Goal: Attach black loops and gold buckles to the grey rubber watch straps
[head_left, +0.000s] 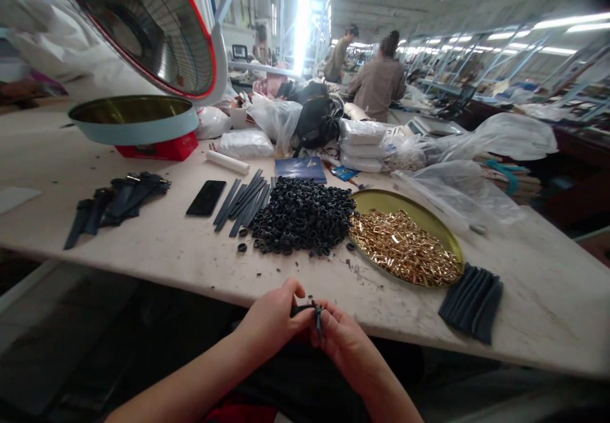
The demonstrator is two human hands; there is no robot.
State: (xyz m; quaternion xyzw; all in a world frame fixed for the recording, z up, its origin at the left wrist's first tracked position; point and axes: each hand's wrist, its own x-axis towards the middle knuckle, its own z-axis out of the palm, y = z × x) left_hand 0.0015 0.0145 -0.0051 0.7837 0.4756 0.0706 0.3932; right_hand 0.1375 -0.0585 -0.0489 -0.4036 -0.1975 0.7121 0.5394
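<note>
Just off the front edge of the table, my left hand (279, 312) and my right hand (336, 334) meet. Both are closed on a small dark strip (318, 321), pinched between thumbs and fingers; its details are too small to tell. Beyond them lies a heap of small black loops (305, 216). To its right, a round gold-coloured tray (443, 232) holds many shiny gold metal pieces (405, 248). Flat dark strips (248, 201) lie left of the heap. A row of wider dark strips (471, 302) rests at the right, near the table edge.
A black phone (206, 198) and a bundle of dark straps (121, 201) lie at the left. A fan (143, 29) and a round tin (136, 132) stand behind. Plastic bags (276, 118) and a blue booklet (299, 169) are farther back. Two people (379, 83) are beyond the table.
</note>
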